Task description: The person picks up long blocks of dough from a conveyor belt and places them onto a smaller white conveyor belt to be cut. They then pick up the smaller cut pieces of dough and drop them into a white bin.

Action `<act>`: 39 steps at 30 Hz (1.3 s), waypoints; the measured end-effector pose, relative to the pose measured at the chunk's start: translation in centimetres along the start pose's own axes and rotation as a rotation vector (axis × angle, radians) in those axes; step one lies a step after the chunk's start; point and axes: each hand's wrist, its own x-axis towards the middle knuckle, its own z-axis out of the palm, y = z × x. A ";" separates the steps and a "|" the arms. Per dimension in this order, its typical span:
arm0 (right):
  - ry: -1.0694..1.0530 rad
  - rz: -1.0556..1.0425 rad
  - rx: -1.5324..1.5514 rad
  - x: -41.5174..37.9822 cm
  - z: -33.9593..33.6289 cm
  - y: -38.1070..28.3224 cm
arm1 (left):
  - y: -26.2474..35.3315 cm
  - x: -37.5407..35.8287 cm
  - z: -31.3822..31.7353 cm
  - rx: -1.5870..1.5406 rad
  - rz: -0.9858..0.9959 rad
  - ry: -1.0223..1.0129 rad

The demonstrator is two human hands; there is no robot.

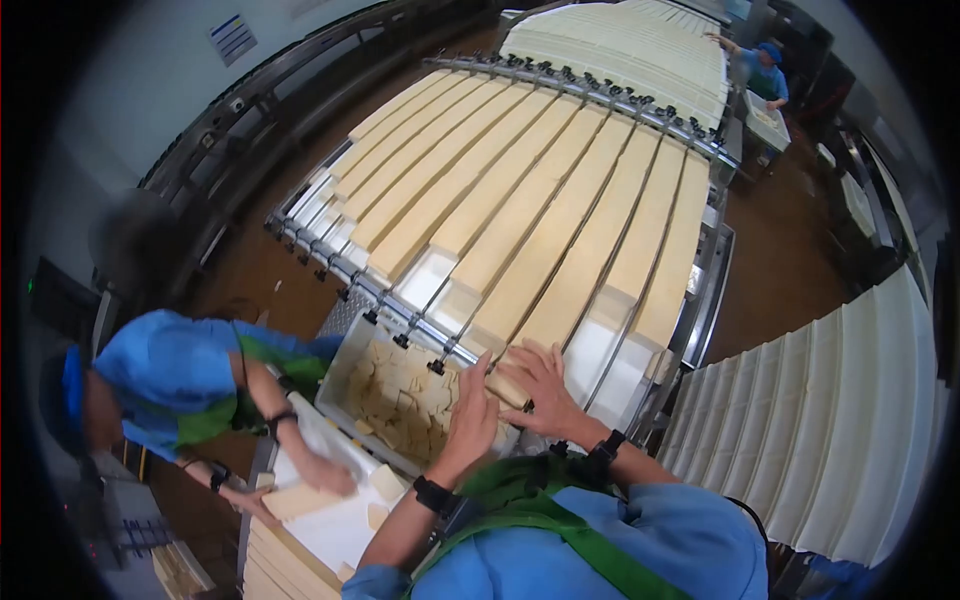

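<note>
Long pale slabs point(565, 215), with the look of tofu or cheese, lie side by side on a white table with metal dividers. At the table's front rail, a short pale block point(508, 389) sits between my two hands. My left hand point(472, 412) presses against its left side with fingers stretched forward. Over its right side curves my right hand point(543, 392), the fingers resting near the end of a slab. Contact under the fingers is partly hidden. Below the rail, left of my hands, stands a bin point(343, 380) full of broken pale pieces point(400, 400).
At left, a co-worker point(190, 370) in blue and green handles a pale block point(297, 500) on a white board point(325, 530). Another person point(768, 75) stands far right. Black knobs line the front rail point(430, 328). White pleated sheeting point(810, 420) hangs at right.
</note>
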 end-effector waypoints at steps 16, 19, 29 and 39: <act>0.182 -0.102 -0.120 0.5 1.0 0.5 | -5.5 -4.2 -0.5 -0.039 -0.117 0.374; 0.178 -0.121 -0.118 0.5 0.8 0.5 | -9.8 -6.8 -1.9 0.104 -0.342 0.546; 0.197 -0.105 -0.125 0.3 0.9 0.5 | -15.3 -18.3 -4.0 -0.143 -0.494 0.634; 0.165 -0.110 -0.135 0.3 1.5 0.7 | -18.1 -22.0 -3.3 0.281 -0.362 0.483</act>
